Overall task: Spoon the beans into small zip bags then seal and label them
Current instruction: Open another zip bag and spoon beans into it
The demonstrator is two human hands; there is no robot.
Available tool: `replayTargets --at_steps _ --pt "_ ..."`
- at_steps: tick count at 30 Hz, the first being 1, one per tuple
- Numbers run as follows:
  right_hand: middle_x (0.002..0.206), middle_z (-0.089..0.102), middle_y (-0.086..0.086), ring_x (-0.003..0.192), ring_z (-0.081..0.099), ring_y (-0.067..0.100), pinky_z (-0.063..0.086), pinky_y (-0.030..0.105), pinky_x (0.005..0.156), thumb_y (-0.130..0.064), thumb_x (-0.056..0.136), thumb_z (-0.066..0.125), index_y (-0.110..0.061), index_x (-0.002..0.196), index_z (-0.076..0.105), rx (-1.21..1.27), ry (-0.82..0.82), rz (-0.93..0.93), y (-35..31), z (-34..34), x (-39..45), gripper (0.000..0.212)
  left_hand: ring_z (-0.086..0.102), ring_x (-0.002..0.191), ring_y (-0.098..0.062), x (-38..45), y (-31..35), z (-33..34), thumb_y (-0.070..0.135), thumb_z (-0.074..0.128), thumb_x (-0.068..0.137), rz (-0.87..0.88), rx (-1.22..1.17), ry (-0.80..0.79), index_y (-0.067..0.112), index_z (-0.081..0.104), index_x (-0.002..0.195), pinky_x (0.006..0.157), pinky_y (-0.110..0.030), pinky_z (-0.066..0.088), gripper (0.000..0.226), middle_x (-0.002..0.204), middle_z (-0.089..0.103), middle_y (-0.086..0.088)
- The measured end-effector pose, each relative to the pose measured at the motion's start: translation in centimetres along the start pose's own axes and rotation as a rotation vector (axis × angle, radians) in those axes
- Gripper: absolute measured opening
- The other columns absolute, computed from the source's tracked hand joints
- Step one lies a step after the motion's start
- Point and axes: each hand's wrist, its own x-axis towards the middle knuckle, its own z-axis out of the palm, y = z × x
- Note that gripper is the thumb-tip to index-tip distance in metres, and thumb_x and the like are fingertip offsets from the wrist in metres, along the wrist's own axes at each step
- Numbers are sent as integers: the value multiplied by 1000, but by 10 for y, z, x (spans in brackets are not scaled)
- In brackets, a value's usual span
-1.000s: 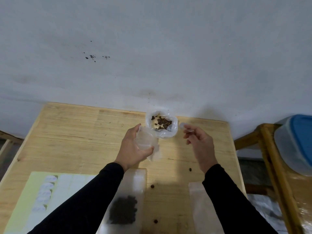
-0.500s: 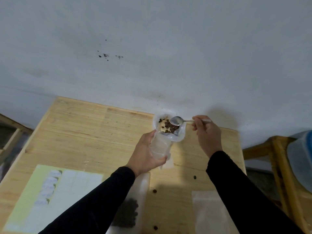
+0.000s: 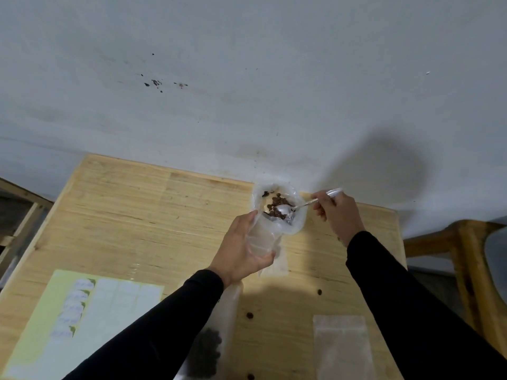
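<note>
Pale wooden surface [image 3: 153, 215] below: my left fingers [image 3: 253, 215] curl round an empty clear zip bag [image 3: 263, 239]; right fingers [image 3: 322, 204] pinch a metal spoon [image 3: 285, 208], scooping brown beans [image 3: 278, 202]. Next, I judge: tip it into that bag.

Light: dim, flat, cool indoor light.
Shadows: a broad soft shadow on the wall [image 3: 384, 165] beyond the desk [image 3: 137, 215]; darker patch near its front edge.
Distortion: desk edges splay outward.
Focus: soft throughout.
</note>
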Motion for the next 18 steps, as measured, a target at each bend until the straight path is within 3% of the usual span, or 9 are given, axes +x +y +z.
replayTargets --at_steps 8,18 --pt "65 61 6 50 49 10 41 16 44 -11 93 54 1 92 68 426 158 291 19 31 -31 18 39 117 -1 5 -2 1 37 80 68 -25 -15 -3 23 31 143 89 2 28 90 126 36 13" --pt "70 61 8 57 51 13 41 19 48 -10 95 49 -4 88 67 594 248 267 7 16 -42 20 38 118 -2 6 -1 0 38 81 67 -27 -29 -4 19 32 143 97 -11 29 92 129 38 10"
